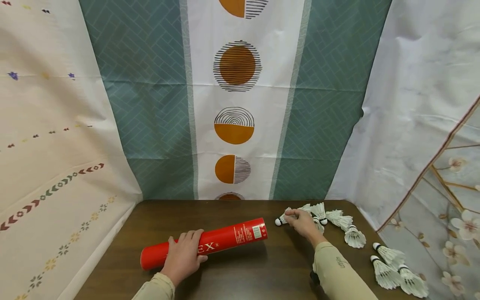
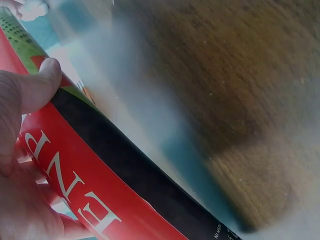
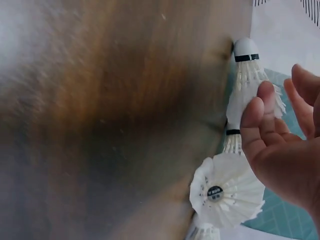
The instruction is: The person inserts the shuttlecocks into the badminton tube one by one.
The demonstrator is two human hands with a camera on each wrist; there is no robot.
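Note:
A red cardboard shuttlecock tube with white lettering lies slantwise over the dark table, its right end raised above the surface. My left hand grips it left of the middle; the left wrist view shows the thumb over a green and black stripe on the tube. At the back right, my right hand reaches over a white feather shuttlecock with a black band. Its fingers are loosely bent and appear to hold nothing. Another shuttlecock sits close below that hand in the right wrist view.
Several shuttlecocks, one of them a splayed shuttlecock, form a cluster along the back right of the table. Three more, including one shuttlecock, lie at the right edge. Patterned cloths hang behind and at both sides.

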